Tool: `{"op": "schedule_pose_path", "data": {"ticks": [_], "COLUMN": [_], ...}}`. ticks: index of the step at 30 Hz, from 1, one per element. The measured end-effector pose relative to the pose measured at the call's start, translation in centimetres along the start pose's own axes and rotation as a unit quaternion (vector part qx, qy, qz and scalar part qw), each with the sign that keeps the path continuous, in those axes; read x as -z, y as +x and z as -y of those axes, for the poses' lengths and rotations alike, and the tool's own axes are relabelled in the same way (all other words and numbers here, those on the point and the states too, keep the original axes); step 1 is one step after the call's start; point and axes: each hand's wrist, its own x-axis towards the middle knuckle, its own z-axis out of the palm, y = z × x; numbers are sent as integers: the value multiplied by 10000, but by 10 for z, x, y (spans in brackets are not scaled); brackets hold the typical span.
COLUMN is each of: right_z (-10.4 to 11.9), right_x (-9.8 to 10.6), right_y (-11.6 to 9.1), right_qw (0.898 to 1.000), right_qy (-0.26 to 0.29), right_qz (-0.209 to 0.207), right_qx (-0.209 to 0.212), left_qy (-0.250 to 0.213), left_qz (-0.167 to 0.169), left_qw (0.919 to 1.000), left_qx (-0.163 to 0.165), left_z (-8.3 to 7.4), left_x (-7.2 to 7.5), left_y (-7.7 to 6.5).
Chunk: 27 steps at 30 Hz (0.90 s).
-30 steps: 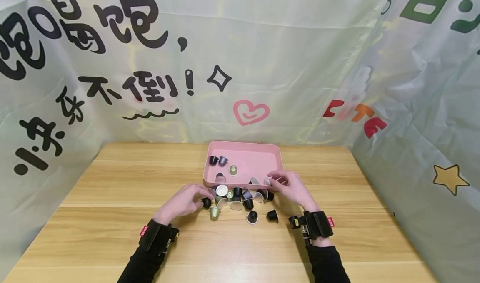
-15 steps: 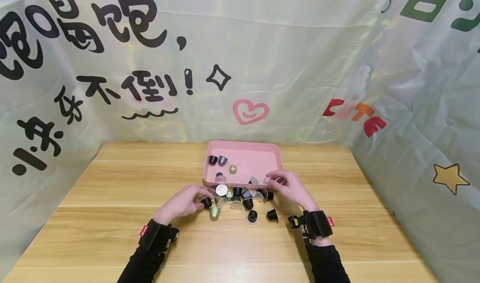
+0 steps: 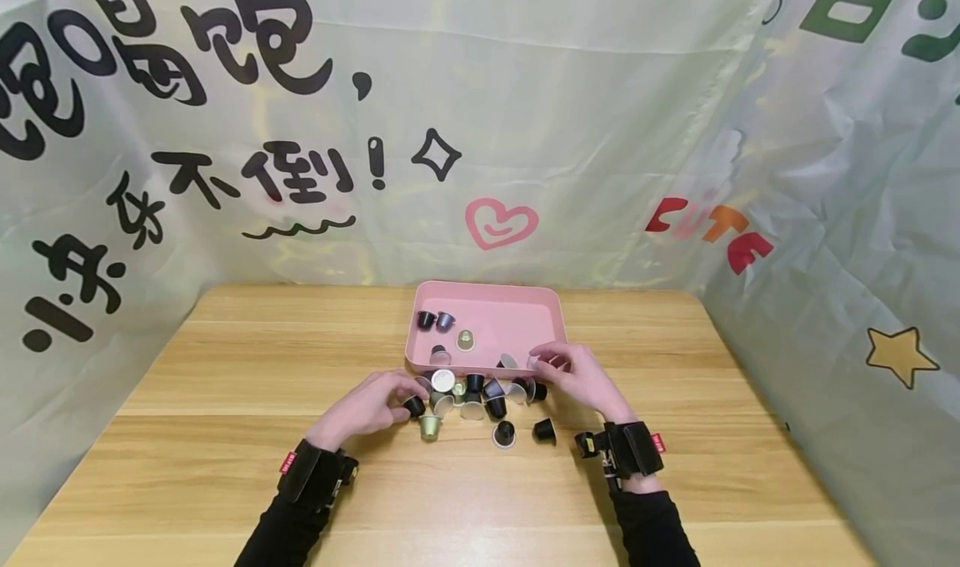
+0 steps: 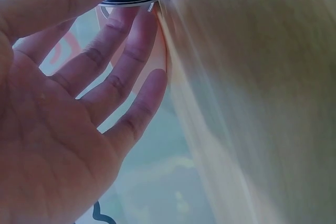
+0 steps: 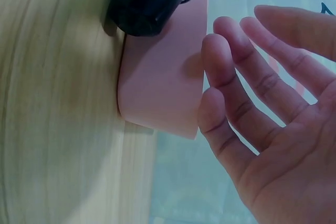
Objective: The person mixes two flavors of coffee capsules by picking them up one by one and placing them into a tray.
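Note:
My left hand (image 3: 371, 402) pinches a black coffee capsule (image 3: 413, 406) at the left end of the loose capsules on the table. In the left wrist view the capsule's dark body and pale rim (image 4: 136, 1) show between thumb and fingertips. My right hand (image 3: 581, 375) reaches over the front right edge of the pink tray (image 3: 517, 304). Its thumb and fingertips meet around a pale coffee capsule (image 3: 532, 362), partly hidden by the fingers. In the right wrist view the fingers hide that capsule, and a black capsule (image 5: 149, 3) lies in front of the tray wall.
Several capsules lie along the tray's front wall, among them a white-lidded one (image 3: 443, 380). A green capsule (image 3: 430, 427) and two black ones (image 3: 544, 431) sit nearer. Inside the tray are several more, including a purple one (image 3: 446, 322). A printed cloth (image 3: 585, 133) hangs behind.
The right hand has shifted slightly left with the pale capsule at its fingertips. The black capsule in the left hand has tilted a little.

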Motion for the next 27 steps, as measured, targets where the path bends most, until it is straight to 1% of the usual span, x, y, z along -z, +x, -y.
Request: {"op": "schedule_pose_path", "data": {"ticks": [3, 10, 14, 19, 27], "right_z": [0, 1, 1, 1, 1], "right_x": [-1, -1, -1, -1, -1], "right_y": [1, 0, -1, -1, 0], "right_qw": [10000, 10000, 10000, 10000, 10000], "right_qy": [-30, -28, -50, -48, -52], "right_qz": [24, 9, 21, 19, 11], "right_qx": [70, 0, 45, 32, 8], "left_qy": [32, 4, 11, -11, -95], "left_qz": [-3, 41, 51, 46, 48], "left_qw": [10000, 10000, 10000, 10000, 9999], "left_qx": [25, 39, 14, 74, 23], "left_z": [0, 0, 0, 1, 4], "left_x": [0, -1, -1, -1, -2], "left_y": [1, 1, 1, 2, 2]}}
